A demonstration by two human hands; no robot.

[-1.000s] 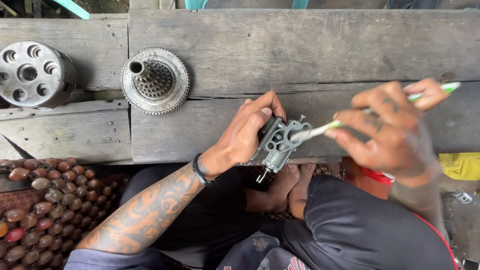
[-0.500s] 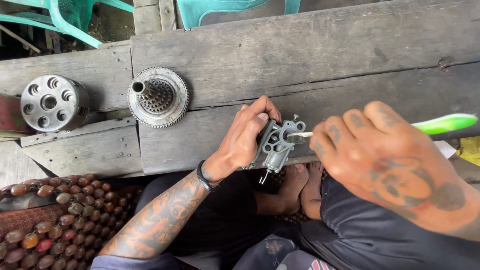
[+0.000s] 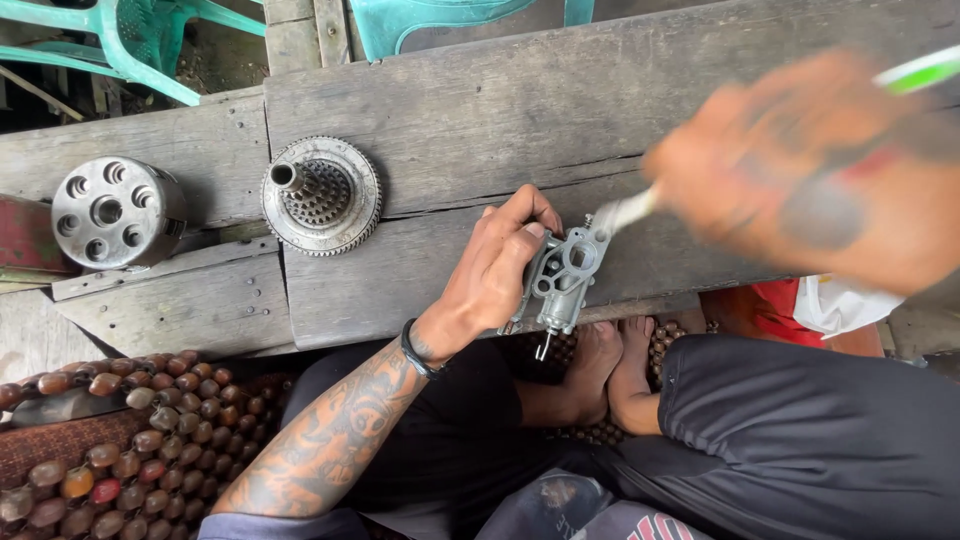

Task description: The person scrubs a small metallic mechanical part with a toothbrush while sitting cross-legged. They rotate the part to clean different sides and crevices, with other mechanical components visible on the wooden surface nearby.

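Brushing in progress on a small grey metal housing, held upright against the front edge of the wooden counter. Left hand has its grip clamped on the housing's left side, thumb up top, fingers wrapped round the back; wrist w/ dark band just below it.

Change vs. 0.5 s ago: right hand has swung up and to the right of the housing and is now heavily motion-blurred. Its grip is wrapped round a toothbrush w/ green-white handle; the bristle end sits at the housing's upper right corner, touching or nearly so, blur prevents certainty. Housing itself approx. same spot, left hand unchanged. Camera has tilted, so more of the counter shows beyond the housing.

Reading: fast scrubbing stroke mid-swing, cleaning ongoing, housing held steady as the fixed ref.

Other items, rel. to housing: toothed round gear part w/ centre shaft lies to the left on the counter; drilled metal cylinder farther left. Beaded seat mat below-left. Person's bare feet just below the housing.
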